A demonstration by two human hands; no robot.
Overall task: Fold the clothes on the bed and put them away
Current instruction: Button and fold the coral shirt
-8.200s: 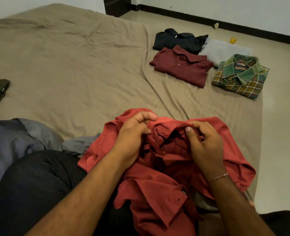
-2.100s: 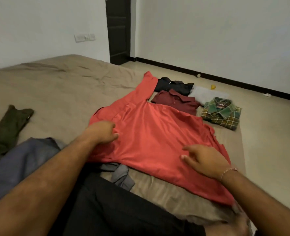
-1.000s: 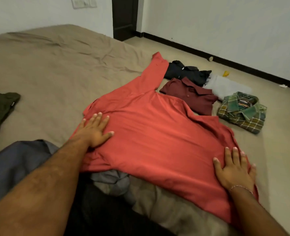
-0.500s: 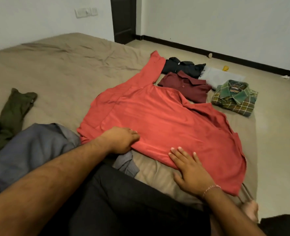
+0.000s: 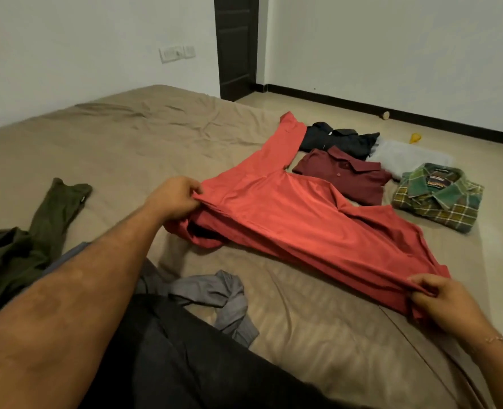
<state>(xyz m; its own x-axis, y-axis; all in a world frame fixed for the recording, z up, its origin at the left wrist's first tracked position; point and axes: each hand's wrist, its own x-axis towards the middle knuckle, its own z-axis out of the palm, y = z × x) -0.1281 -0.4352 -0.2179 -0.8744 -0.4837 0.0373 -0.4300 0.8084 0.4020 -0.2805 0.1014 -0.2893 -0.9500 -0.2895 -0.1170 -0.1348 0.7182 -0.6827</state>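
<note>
1. Your left arm hides part of the grey garment (image 5: 215,293); the olive one (image 5: 37,231) runs off-frame.
2. Your left hand (image 5: 175,199) and right hand (image 5: 442,299) each pinch an edge of the red shirt (image 5: 303,225), spread on the bed (image 5: 126,143).

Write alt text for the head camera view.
A person's left hand and right hand pinch opposite edges of a red shirt spread on a tan bed. Folded shirts lie beyond it.
</note>
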